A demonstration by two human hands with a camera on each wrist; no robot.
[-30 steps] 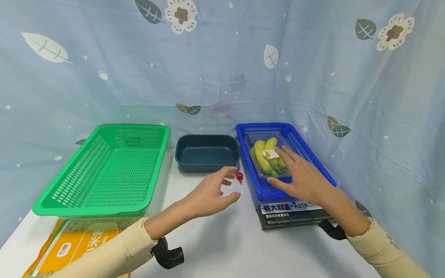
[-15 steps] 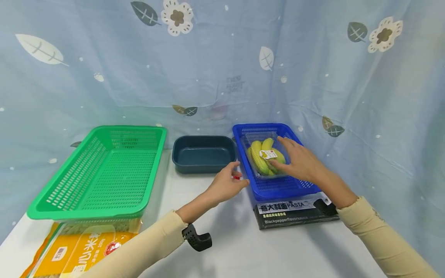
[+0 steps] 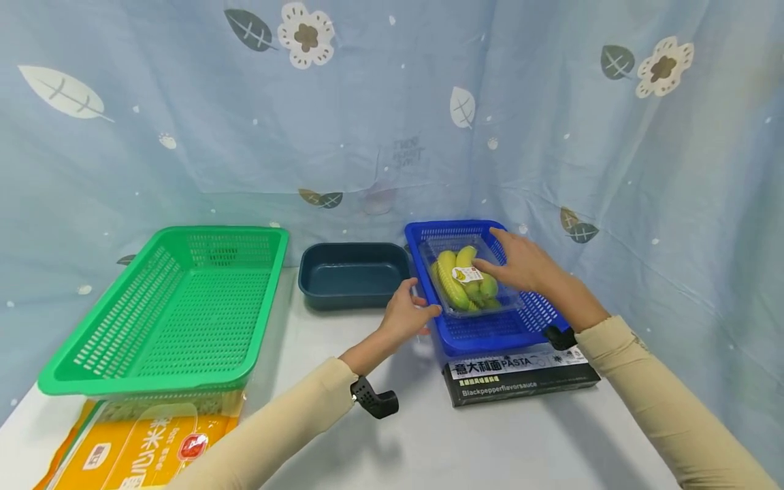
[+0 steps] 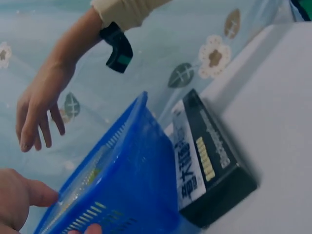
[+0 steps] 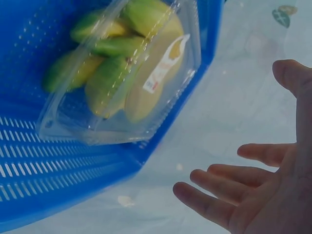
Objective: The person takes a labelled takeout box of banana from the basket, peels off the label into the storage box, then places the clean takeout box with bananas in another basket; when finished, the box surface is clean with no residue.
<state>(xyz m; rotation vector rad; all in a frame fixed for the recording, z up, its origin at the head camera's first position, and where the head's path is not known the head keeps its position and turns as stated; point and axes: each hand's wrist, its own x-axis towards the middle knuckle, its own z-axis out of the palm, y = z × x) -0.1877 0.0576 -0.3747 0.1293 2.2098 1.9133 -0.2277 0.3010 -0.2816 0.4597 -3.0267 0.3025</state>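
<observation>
My left hand (image 3: 404, 316) is at the left side of the blue basket (image 3: 484, 341), its thumb near the rim and its fingers bent loosely by the outer wall. Whether it touches the basket I cannot tell. Above the right rim hovers my right hand (image 3: 520, 262), fingers spread and holding nothing; the right wrist view has it apart from the basket. Inside the basket, a clear plastic box of yellow-green fruit (image 3: 453, 282), probably bananas, lies tilted, with a white label. The red lollipop is hidden, likely behind my left hand.
A black pasta box (image 3: 520, 381) lies in front of the blue basket. To the left is a dark teal bin (image 3: 352, 301), then a green basket (image 3: 263, 327) with an orange grain bag (image 3: 141, 442) at its front. A patterned curtain (image 3: 343, 122) hangs behind.
My left hand has moved right to the blue basket's side, covering the lollipop. My right hand has shifted up slightly over the right rim. The view has turned slightly right.
</observation>
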